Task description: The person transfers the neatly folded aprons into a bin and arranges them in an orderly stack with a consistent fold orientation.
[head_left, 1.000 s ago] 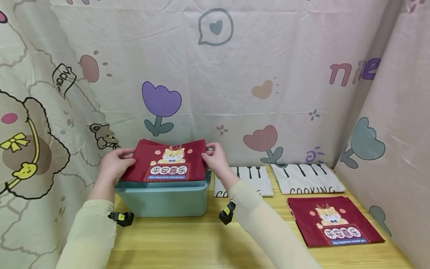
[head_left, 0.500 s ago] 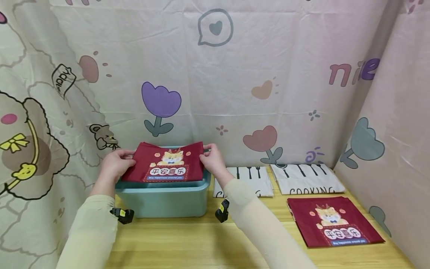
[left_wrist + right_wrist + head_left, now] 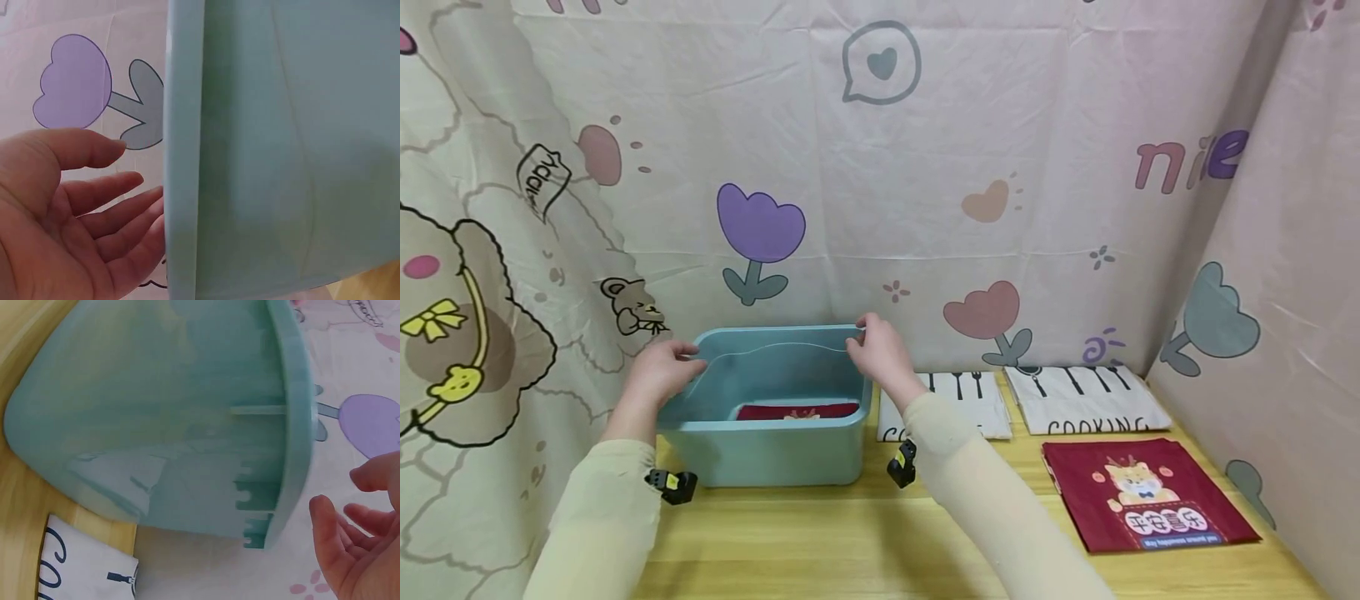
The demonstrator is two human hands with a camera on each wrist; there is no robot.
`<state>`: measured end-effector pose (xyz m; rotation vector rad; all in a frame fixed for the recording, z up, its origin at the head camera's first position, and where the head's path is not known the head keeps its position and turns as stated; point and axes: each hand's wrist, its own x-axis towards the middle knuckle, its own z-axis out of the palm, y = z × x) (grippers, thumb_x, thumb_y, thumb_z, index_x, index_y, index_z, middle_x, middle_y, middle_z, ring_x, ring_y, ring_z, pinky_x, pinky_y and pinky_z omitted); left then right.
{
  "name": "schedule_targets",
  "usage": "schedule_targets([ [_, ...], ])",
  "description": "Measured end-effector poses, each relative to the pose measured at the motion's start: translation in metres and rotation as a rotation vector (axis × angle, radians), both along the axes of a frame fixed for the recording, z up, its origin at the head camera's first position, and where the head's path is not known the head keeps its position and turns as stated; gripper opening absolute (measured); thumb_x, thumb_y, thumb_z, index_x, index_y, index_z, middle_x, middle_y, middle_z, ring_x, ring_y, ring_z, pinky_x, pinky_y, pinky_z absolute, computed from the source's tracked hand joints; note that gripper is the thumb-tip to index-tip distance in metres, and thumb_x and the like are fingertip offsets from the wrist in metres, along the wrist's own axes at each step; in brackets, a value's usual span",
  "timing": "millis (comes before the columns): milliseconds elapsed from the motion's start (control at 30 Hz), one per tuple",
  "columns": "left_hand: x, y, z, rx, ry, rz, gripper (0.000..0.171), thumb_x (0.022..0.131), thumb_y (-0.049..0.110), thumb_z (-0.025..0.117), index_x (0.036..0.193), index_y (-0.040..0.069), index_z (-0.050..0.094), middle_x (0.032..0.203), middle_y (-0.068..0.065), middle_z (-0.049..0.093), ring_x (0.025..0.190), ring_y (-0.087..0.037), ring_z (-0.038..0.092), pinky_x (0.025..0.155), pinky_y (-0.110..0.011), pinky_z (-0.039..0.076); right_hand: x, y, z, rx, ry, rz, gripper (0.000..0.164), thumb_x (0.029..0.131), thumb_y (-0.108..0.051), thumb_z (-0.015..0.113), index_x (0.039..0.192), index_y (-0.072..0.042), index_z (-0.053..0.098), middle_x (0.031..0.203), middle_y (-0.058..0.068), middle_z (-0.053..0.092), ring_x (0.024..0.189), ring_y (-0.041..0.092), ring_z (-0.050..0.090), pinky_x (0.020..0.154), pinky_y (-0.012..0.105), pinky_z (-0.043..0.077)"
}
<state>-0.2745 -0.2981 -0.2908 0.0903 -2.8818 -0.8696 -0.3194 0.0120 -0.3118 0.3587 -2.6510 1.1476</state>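
A teal plastic bin [image 3: 767, 454] stands on the table, and a red folded cloth [image 3: 797, 412] with a printed cartoon animal lies low inside it, mostly hidden by the front wall. My left hand [image 3: 658, 372] is over the bin's left rim, holding nothing; in the left wrist view its loosely bent fingers [image 3: 125, 237] are close to the rim [image 3: 184, 150]. Above the right rim is my right hand [image 3: 882, 354], likewise holding nothing. The right wrist view has its fingers [image 3: 328, 528] relaxed and apart from the bin's edge.
Two white folded cloths with utensil prints lie right of the bin, a nearer one [image 3: 951, 404] and a farther one [image 3: 1086, 400]. Another red folded cloth [image 3: 1150, 500] lies at the table's right. A patterned curtain [image 3: 880, 183] hangs behind and at both sides.
The red folded cloth, held by both hands at the bin's top before, has dropped down into the bin. Both hands have let go of it and stay near the rims.
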Motion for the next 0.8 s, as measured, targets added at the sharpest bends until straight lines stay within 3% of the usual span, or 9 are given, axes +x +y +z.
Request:
schedule_targets([
  [167, 0.005, 0.005, -0.002, -0.018, 0.009, -0.053, 0.051, 0.1, 0.025, 0.055, 0.134, -0.013, 0.048, 0.126, -0.036, 0.053, 0.11, -0.049, 0.055, 0.09, -0.058, 0.047, 0.004, 0.008, 0.003, -0.006, 0.043, 0.06, 0.035, 0.097, -0.019, 0.064, 0.128, -0.005, 0.055, 0.112, 0.009, 0.063, 0.099, 0.023, 0.061, 0.085, 0.035, 0.054],
  [533, 0.016, 0.013, -0.007, -0.055, 0.137, -0.099, 0.048, 0.099, 0.023, 0.058, 0.13, -0.013, 0.053, 0.118, -0.032, 0.06, 0.109, -0.048, 0.055, 0.089, -0.059, 0.046, 0.015, 0.03, -0.001, 0.202, 0.217, 0.279, 0.038, 0.096, -0.019, 0.066, 0.131, -0.006, 0.057, 0.11, 0.006, 0.065, 0.1, 0.02, 0.061, 0.087, 0.033, 0.053],
  [800, 0.024, 0.019, -0.011, -0.073, 0.228, -0.102, 0.045, 0.097, 0.02, 0.058, 0.131, -0.01, 0.054, 0.116, -0.029, 0.063, 0.105, -0.045, 0.059, 0.088, -0.058, 0.047, 0.026, 0.053, -0.005, 0.219, 0.288, 0.304, 0.037, 0.095, -0.017, 0.068, 0.129, -0.006, 0.059, 0.114, 0.007, 0.068, 0.109, 0.023, 0.06, 0.092, 0.037, 0.051],
])
